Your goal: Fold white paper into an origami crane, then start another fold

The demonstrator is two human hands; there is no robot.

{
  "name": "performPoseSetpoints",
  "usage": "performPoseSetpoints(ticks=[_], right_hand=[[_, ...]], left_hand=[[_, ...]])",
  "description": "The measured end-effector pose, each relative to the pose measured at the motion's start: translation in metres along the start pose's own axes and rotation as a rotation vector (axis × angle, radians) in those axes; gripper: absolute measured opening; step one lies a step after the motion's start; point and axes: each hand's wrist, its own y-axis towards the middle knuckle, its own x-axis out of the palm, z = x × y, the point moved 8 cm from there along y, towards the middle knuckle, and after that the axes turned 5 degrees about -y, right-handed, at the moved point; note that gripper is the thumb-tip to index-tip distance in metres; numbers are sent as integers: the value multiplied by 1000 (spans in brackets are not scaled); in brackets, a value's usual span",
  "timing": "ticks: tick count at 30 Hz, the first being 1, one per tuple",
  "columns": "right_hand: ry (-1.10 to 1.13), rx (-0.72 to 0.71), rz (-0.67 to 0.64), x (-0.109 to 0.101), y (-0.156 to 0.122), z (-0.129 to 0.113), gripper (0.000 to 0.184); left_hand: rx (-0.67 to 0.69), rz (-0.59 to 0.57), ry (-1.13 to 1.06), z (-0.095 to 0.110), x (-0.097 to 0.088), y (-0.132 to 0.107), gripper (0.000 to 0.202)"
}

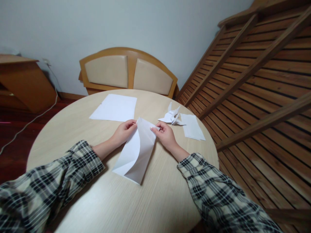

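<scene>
A partly folded sheet of white paper (145, 145) is held between my hands over the table, its lower end slanting toward me. My left hand (125, 132) pinches its upper left edge between thumb and fingers. At the upper right corner, my right hand (166, 135) grips the paper with the thumb on top. One layer curves up along the middle, and creases show near the lower left corner. Just beyond my right hand stand folded paper cranes (172, 116); they overlap, so I cannot tell how many.
The round wooden table (167, 200) bears a stack of white sheets (115, 106) at the far left and smaller paper pieces (193, 127) at the right. A padded headboard (131, 71) stands behind. Wooden slats (262, 97) lean along the right; a cabinet (26, 82) is at left.
</scene>
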Motion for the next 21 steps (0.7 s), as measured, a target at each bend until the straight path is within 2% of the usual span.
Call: performPoseSetpoints(ticks=[4,6,10,13,17,21], right_hand=[[64,39,112,-10,4,6,30],[113,83,177,-17,6,15,31],[157,139,332,-34,9,32,34],[241,195,414,-42,9,44,35],[382,232,492,-50,10,53,35],[476,256,552,-56,11,62,35]], left_hand=[[21,-19,-17,-10,0,5,49],[99,-2,0,-8,-4,8,48],[306,142,182,10,-21,7,32],[421,201,215,25,-27,1,41],[412,224,91,24,-28,-1,57],[351,146,123,19,-21,2,56]])
